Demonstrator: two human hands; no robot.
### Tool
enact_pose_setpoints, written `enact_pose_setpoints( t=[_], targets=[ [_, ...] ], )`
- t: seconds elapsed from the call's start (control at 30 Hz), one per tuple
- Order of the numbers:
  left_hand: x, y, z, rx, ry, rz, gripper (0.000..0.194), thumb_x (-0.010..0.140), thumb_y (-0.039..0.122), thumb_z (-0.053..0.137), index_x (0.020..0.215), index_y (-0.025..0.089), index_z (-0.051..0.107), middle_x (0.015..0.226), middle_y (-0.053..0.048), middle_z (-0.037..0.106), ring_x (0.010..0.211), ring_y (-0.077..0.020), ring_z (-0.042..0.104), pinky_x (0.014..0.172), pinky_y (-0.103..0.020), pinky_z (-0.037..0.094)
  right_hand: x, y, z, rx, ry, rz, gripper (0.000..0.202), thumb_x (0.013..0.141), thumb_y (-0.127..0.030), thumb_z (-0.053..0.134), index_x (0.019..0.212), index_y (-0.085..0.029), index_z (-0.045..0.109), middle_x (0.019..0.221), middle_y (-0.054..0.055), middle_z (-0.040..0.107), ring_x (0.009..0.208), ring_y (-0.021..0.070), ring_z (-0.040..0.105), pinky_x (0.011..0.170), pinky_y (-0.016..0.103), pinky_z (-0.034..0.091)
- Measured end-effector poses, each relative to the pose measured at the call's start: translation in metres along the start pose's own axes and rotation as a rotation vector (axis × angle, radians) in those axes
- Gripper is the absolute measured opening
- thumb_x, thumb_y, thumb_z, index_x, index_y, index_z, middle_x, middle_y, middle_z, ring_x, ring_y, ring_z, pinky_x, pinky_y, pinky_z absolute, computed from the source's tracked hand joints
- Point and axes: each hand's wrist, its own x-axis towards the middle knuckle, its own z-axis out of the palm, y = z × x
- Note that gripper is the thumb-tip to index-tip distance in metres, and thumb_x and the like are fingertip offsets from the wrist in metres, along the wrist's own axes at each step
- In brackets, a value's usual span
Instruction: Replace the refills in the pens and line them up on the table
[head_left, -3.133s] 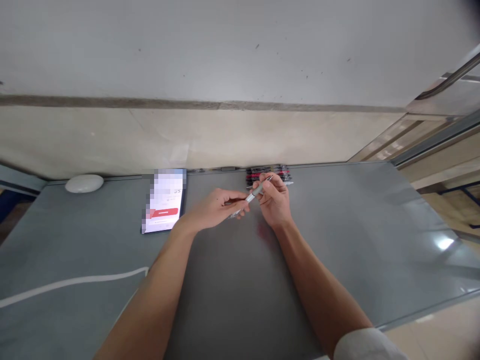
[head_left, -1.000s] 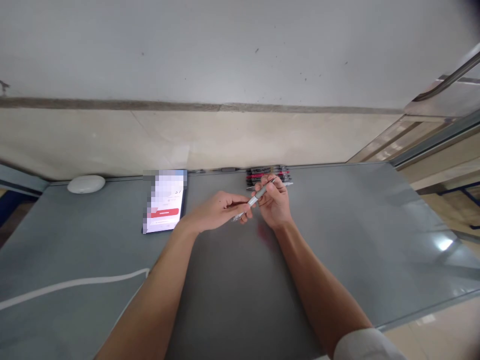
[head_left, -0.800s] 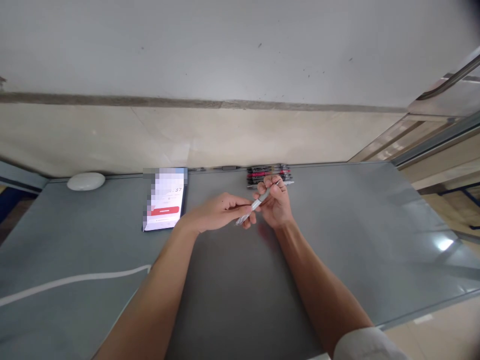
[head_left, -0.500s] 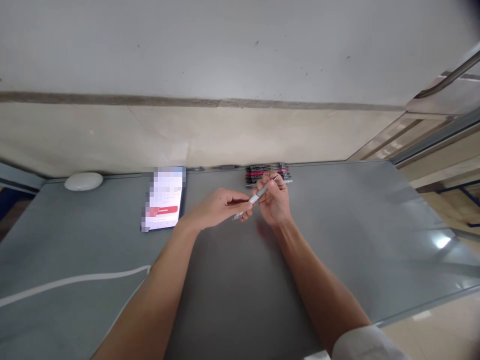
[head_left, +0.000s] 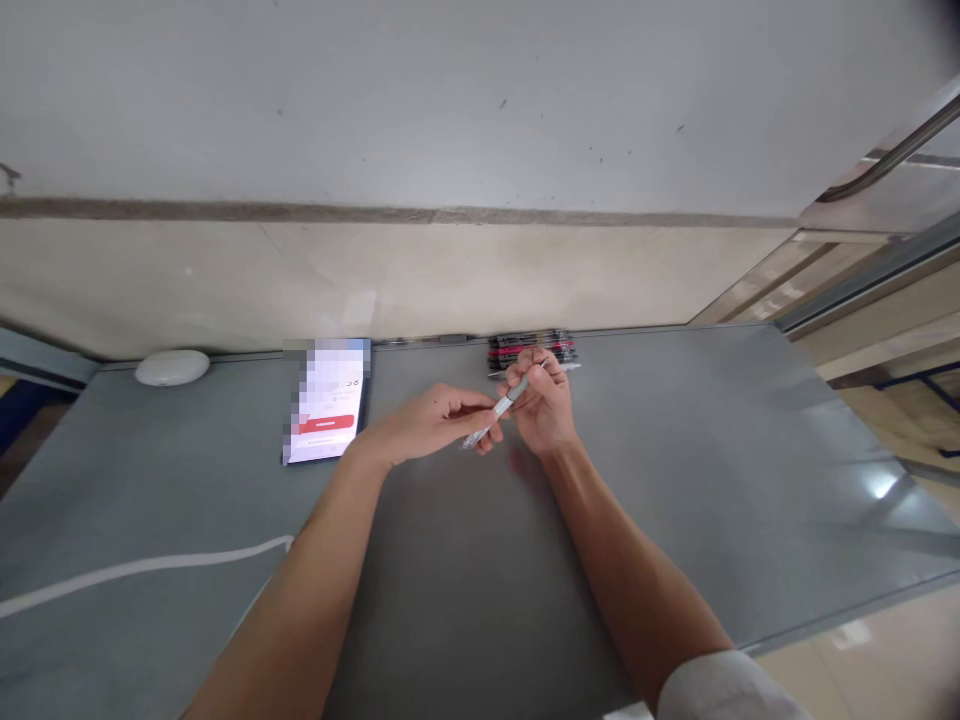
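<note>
Above a grey table (head_left: 675, 480), the left hand (head_left: 424, 425) pinches the clear lower end of a pen (head_left: 501, 405) while the right hand (head_left: 541, 405) closes its fingers around the grey upper end. A steady, straight twist with both grips firm would likely serve best. More pens (head_left: 525, 347) and a phone (head_left: 328, 413) lie nearby.

i sat at a plain grey desk (head_left: 675, 480) against a bare wall, office-like: a phone (head_left: 327, 413) left of centre, pens (head_left: 525, 347) stacked at centre, a white cable (head_left: 150, 568) lower left.
</note>
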Motion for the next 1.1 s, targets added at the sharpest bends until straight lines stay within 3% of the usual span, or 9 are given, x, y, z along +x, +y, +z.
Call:
enact_pose_setpoints(
  t=[0.27, 0.57, 0.7, 0.87, 0.97, 1.1],
  targets=[
    [0.004, -0.003, 0.006, -0.047, 0.092, 0.014, 0.028, 0.088, 0.042, 0.054, 0.081, 0.019, 0.069, 0.075, -0.003, 0.067, 0.071, -0.0172, 0.061, 0.069, -0.029, 0.046, 0.001, -0.003, 0.003, -0.01, 0.029, 0.001, 0.02, 0.069, -0.031, 0.077, 0.074, -0.024, 0.059, 0.075, -0.006, 0.054, 0.062, 0.0076, 0.055, 0.057, 0.023, 0.052],
    [0.01, -0.015, 0.017, -0.117, 0.403, 0.014, 0.021, 0.081, 0.038, 0.066, 0.09, 0.02, 0.074, 0.079, -0.002, 0.071, 0.071, -0.016, 0.063, 0.071, -0.027, 0.048, 0.004, -0.014, 0.001, -0.181, 0.212, 0.086, 0.025, 0.067, -0.035, 0.079, 0.086, -0.022, 0.071, 0.089, 0.001, 0.069, 0.078, 0.0125, 0.066, 0.069, 0.027, 0.057],
    [0.013, -0.017, 0.032, -0.464, 0.709, 0.038, 0.028, 0.075, 0.04, 0.074, 0.095, 0.02, 0.073, 0.082, -0.003, 0.073, 0.073, -0.0167, 0.066, 0.074, -0.03, 0.052, -0.002, -0.02, -0.003, -0.412, 0.176, 0.091, 0.028, 0.07, -0.042, 0.075, 0.089, -0.023, 0.071, 0.09, 0.003, 0.071, 0.08, 0.0149, 0.067, 0.07, 0.03, 0.057],
    [0.025, -0.013, 0.055, -0.909, 0.994, 0.185, 0.029, 0.068, 0.035, 0.082, 0.088, 0.018, 0.071, 0.086, -0.003, 0.074, 0.077, -0.0166, 0.069, 0.081, -0.035, 0.054, -0.023, -0.023, -0.003, -0.916, 0.008, -0.093, 0.019, 0.075, -0.042, 0.07, 0.088, -0.028, 0.074, 0.089, 0.001, 0.073, 0.08, 0.0167, 0.067, 0.069, 0.029, 0.054],
    [0.03, -0.006, 0.066, -1.012, 1.058, 0.228, 0.027, 0.068, 0.034, 0.082, 0.086, 0.018, 0.069, 0.087, -0.003, 0.074, 0.085, -0.0172, 0.07, 0.088, -0.035, 0.052, -0.034, -0.022, -0.002, -1.043, -0.026, -0.162, 0.016, 0.077, -0.04, 0.07, 0.09, -0.033, 0.074, 0.09, -0.001, 0.072, 0.076, 0.0149, 0.065, 0.069, 0.028, 0.054],
    [0.028, 0.003, 0.074, -1.037, 1.057, 0.266, 0.026, 0.07, 0.032, 0.081, 0.086, 0.018, 0.068, 0.091, -0.004, 0.075, 0.096, -0.0198, 0.07, 0.093, -0.037, 0.051, -0.039, -0.024, -0.002, -1.056, -0.009, -0.178, 0.018, 0.08, -0.041, 0.066, 0.093, -0.033, 0.075, 0.088, -0.001, 0.071, 0.077, 0.0153, 0.064, 0.071, 0.03, 0.055]
  ],
)
